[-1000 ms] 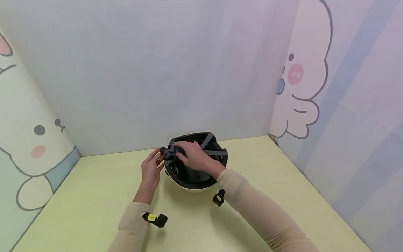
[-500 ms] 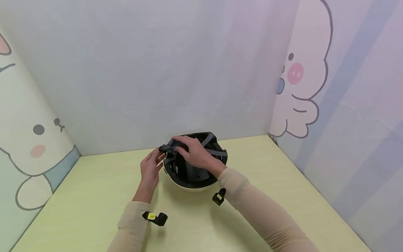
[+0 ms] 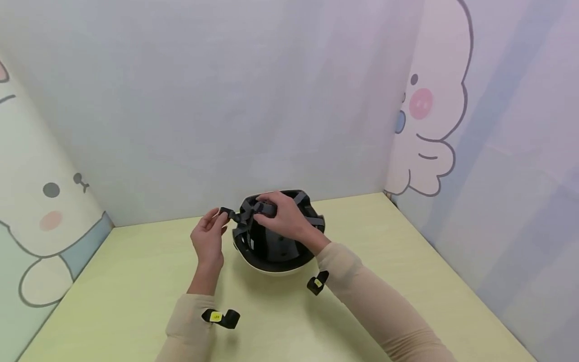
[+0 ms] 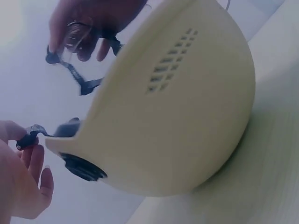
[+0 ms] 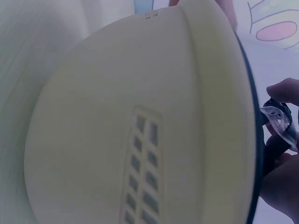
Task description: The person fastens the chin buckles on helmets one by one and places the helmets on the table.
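Left hand (image 3: 208, 240) pinches a black strap end (image 4: 30, 140), right hand (image 3: 289, 218) apparently a dark pad (image 3: 268, 209), at the upturned helmet (image 4: 177, 102).

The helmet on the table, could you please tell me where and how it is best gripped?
I'd suggest the near rim, from the person's side: the helmet rests opening-up on its rounded shell, leaving that edge exposed and apart from the straps.

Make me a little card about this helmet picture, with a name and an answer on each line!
Thing: cream open-face helmet
Pose: crown down on the table, black lining showing
Shell: has vent slots
Left grip: pinches a black strap end
Right grip: holds black strapping
Decoration: cartoon figures at both sides
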Tool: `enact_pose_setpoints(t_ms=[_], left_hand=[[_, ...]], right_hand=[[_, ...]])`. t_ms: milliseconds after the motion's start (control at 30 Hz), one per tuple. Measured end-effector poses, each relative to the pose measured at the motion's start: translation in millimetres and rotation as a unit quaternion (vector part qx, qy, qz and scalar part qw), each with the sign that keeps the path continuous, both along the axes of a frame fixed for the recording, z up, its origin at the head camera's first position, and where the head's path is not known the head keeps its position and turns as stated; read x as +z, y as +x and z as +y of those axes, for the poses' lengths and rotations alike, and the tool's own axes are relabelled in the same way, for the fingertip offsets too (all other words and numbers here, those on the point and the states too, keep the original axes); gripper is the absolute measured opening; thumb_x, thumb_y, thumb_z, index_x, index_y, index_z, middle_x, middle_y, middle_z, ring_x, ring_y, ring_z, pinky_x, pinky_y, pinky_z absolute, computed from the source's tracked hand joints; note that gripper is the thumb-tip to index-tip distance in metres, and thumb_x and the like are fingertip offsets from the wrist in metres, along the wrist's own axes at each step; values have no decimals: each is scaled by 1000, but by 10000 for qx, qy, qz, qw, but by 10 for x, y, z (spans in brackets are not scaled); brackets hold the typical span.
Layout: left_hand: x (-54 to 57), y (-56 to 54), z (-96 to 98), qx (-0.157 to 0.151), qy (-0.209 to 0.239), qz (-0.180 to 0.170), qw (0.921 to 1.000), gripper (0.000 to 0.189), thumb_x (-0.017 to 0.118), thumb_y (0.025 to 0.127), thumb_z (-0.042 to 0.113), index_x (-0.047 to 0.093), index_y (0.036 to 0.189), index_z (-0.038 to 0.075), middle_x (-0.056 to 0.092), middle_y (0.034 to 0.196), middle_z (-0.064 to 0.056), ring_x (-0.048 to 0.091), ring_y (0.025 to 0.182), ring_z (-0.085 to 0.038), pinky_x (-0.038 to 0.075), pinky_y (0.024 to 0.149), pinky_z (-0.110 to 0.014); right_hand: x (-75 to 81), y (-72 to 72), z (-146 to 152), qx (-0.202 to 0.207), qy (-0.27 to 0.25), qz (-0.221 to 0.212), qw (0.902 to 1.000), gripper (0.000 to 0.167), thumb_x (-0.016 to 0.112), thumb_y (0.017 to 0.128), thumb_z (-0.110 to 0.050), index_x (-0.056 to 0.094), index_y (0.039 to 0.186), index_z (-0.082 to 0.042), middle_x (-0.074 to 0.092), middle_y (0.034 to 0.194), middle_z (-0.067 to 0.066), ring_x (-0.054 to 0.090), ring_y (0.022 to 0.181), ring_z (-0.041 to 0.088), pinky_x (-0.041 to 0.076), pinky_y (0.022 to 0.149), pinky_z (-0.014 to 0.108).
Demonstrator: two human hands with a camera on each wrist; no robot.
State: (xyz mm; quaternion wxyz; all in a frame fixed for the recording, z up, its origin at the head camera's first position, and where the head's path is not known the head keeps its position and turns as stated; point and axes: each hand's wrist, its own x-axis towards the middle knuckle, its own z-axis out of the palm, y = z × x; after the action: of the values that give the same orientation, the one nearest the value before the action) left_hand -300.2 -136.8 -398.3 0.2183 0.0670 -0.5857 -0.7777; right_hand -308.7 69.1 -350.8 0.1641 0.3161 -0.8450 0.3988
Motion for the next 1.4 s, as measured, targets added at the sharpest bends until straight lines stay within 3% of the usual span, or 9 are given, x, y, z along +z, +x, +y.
enact_pose_setpoints(t_ms=[167, 367, 467, 600, 767, 900, 1033, 1167, 1400], left_hand=[[84, 69, 51, 32, -436, 250, 9987, 29, 75, 91, 12, 71, 118, 0, 71, 94, 6, 69, 78, -6, 54, 75, -20], [140, 82, 126, -47, -894, 600, 9942, 25, 71, 93, 10, 71, 115, -1, 68, 97, -1, 67, 72, -7, 51, 63, -19], [141, 107, 150, -233, -923, 714, 9929, 23, 69, 94, 8, 68, 115, -2, 68, 102, -7, 67, 68, -10, 49, 55, -18], [131, 140, 175, -647, -868, 868, 9903, 22, 64, 97, 5, 62, 117, -4, 69, 113, -18, 69, 66, -12, 49, 48, -19], [120, 141, 203, -1044, -689, 1091, 9861, 23, 62, 99, 5, 56, 117, -7, 65, 119, -30, 73, 72, -16, 58, 61, -28], [130, 148, 212, -1167, -691, 1258, 9827, 26, 63, 97, 2, 56, 120, -9, 61, 122, -34, 74, 77, -17, 59, 70, -31], [152, 176, 211, -1209, -1233, 1219, 9774, 32, 61, 96, -5, 56, 129, -6, 59, 126, -27, 74, 85, -19, 58, 76, -29], [159, 201, 215, -1251, -1886, 1102, 9678, 41, 57, 99, -5, 52, 139, -2, 53, 132, -23, 71, 97, -29, 55, 82, -24], [174, 244, 281, -1454, -2319, 1104, 9555, 40, 60, 96, -7, 54, 136, -9, 48, 128, -20, 71, 100, -27, 54, 84, -24]], right_hand=[[-11, 18, 37, -312, -278, -24, 9991, 40, 80, 87, -21, 68, 120, -2, 65, 121, 10, 61, 110, 24, 52, 92, 40], [-48, 23, 119, -400, -830, -68, 9957, 29, 78, 89, -19, 71, 113, -4, 67, 113, 8, 65, 91, 18, 56, 72, 31], [-68, 34, 153, -345, -1034, -253, 9937, 28, 76, 90, -23, 71, 112, -7, 68, 112, 6, 64, 89, 16, 56, 70, 31], [-88, 46, 192, -376, -1228, -436, 9908, 26, 76, 90, -24, 70, 111, -10, 67, 114, 4, 62, 96, 18, 54, 79, 38], [-116, 56, 234, -237, -1691, -681, 9830, 23, 72, 91, -16, 67, 112, -8, 62, 119, 8, 64, 102, 20, 54, 84, 42], [-142, 60, 257, 151, -2145, -824, 9731, 28, 64, 94, -7, 66, 122, -5, 62, 117, 12, 71, 89, 22, 57, 79, 37], [-150, 67, 260, 325, -2303, -784, 9694, 31, 60, 95, -3, 66, 126, -5, 66, 107, 15, 72, 85, 24, 57, 79, 34], [-157, 78, 256, 73, -2221, -722, 9723, 25, 69, 94, -11, 69, 119, -8, 66, 111, 13, 68, 89, 23, 56, 76, 34], [-155, 137, 267, -195, -2409, -829, 9668, 34, 81, 86, -24, 67, 114, -11, 62, 111, 9, 64, 84, 22, 56, 69, 34]])
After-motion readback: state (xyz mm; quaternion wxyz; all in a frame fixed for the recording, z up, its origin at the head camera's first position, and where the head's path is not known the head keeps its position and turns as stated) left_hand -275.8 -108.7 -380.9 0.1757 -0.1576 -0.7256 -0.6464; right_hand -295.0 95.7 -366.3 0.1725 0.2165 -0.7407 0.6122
